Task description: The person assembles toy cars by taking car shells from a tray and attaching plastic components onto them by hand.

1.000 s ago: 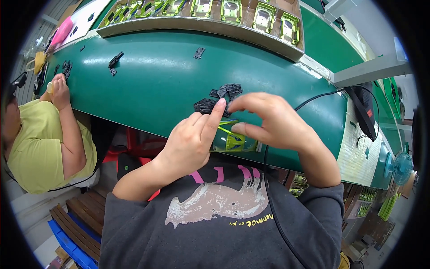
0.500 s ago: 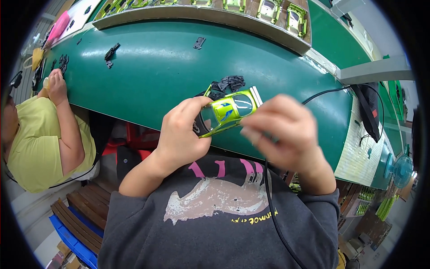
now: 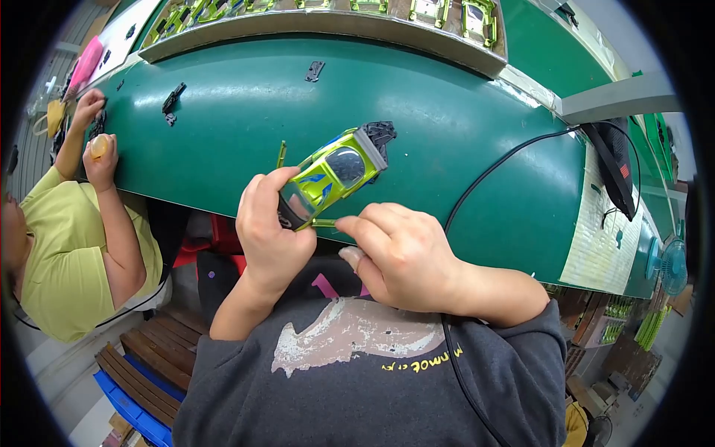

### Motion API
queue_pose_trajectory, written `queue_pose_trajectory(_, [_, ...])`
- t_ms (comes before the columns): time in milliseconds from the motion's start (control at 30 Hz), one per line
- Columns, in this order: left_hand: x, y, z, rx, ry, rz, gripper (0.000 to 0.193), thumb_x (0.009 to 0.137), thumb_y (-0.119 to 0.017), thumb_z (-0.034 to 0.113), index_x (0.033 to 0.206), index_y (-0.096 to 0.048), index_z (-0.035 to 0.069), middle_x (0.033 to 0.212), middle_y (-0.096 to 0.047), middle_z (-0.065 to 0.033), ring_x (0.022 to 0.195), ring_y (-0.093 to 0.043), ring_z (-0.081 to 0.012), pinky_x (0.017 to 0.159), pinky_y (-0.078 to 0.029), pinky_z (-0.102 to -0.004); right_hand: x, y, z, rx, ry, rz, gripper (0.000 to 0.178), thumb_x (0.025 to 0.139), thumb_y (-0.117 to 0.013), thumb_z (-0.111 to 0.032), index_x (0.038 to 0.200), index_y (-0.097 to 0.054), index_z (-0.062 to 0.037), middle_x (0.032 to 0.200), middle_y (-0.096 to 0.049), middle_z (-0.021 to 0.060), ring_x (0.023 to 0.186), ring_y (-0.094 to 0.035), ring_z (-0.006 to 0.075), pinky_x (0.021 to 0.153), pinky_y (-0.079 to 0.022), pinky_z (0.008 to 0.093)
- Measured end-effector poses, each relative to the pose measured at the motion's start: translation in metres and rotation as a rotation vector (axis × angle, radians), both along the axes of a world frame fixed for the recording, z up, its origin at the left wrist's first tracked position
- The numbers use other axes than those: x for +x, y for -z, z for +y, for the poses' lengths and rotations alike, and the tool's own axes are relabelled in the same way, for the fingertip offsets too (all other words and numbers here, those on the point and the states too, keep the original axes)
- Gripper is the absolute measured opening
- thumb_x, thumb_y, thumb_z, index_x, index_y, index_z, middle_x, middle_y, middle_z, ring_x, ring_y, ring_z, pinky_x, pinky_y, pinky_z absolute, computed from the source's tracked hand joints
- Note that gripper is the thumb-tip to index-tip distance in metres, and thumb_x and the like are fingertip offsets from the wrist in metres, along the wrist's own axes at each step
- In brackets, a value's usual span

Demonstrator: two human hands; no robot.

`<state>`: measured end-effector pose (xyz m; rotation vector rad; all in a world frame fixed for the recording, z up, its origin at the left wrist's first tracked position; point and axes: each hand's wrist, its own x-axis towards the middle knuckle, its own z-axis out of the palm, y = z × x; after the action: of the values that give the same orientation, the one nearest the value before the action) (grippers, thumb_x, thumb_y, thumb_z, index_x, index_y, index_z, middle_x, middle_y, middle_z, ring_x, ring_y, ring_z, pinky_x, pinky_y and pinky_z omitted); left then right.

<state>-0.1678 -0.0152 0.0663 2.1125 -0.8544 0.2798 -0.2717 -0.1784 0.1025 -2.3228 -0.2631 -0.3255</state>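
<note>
My left hand [image 3: 269, 216] is closed around the dark front end of a bright green toy car [image 3: 316, 165] with blue markings, tinted windows and a grey rear wing. The car is tilted, its wing end pointing to the far right. Its far-side door [image 3: 281, 154] stands swung out, and the near-side door [image 3: 323, 222] sticks out too. At the tip of that near door is the index finger of my right hand [image 3: 406, 253]; the thumb is apart, lower down. Behind the wing lies a pile of black plastic parts [image 3: 381, 134], partly hidden by the car.
A long cardboard tray [image 3: 320, 27] of green car bodies lines the far side of the green table [image 3: 246, 104]. Loose black parts [image 3: 173, 97] lie at left. A black cable [image 3: 491, 160] crosses the right side. A co-worker in a yellow-green shirt [image 3: 71, 246] sits at left.
The car has shifted left and turned, wing end farther away. My right hand has moved left and toward me, to the near door, which now juts out. The co-worker's hands have moved apart.
</note>
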Motion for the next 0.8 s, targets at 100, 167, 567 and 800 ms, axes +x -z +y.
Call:
queue_pose_trajectory(100, [-0.005, 0.001, 0.004, -0.007, -0.015, 0.004, 0.047, 0.061, -0.063, -0.010, 0.106, -0.059, 0.003, 0.085, -0.056, -0.0151, 0.076, -0.056, -0.0361, 0.068, -0.046, -0.0414, -0.004, -0.002, 0.002, 0.061, -0.051, 0.034, 0.033, 0.069, -0.074, -0.005, 0.100, -0.065, 0.0024, 0.080, -0.059, 0.0118, 0.072, -0.063, 0.0294, 0.063, -0.052, 0.0386])
queue_pose_trajectory(167, [0.001, 0.005, 0.010, -0.046, -0.085, -0.034, 0.044, 0.066, -0.063, -0.009, 0.108, -0.059, 0.002, 0.090, -0.059, -0.0146, 0.080, -0.058, -0.0344, 0.072, -0.047, -0.0406, 0.001, -0.002, 0.000, 0.096, -0.053, 0.040, 0.036, 0.071, -0.074, -0.006, 0.105, -0.065, 0.0006, 0.080, -0.059, 0.0118, 0.070, -0.062, 0.0294, 0.062, -0.052, 0.0377])
queue_pose_trajectory(567, [0.012, -0.002, 0.017, -0.120, -0.201, 0.107, 0.045, 0.069, -0.065, -0.010, 0.113, -0.058, 0.000, 0.091, -0.063, -0.0119, 0.079, -0.062, -0.0224, 0.074, -0.049, -0.0300, 0.055, 0.037, -0.038, -0.424, 0.518, 0.052, 0.045, 0.074, -0.081, -0.036, 0.099, -0.070, 0.0006, 0.085, -0.062, 0.0110, 0.077, -0.065, 0.0295, 0.069, -0.053, 0.0378])
queue_pose_trajectory(800, [0.013, -0.002, 0.014, -0.102, -0.163, 0.115, 0.045, 0.069, -0.066, -0.010, 0.113, -0.059, 0.001, 0.092, -0.063, -0.0110, 0.079, -0.061, -0.0206, 0.073, -0.049, -0.0292, 0.046, 0.044, -0.050, -0.355, 0.477, 0.000, 0.021, 0.082, -0.073, -0.016, 0.095, -0.072, -0.0001, 0.091, -0.067, 0.0142, 0.080, -0.067, 0.0322, 0.074, -0.055, 0.0390])
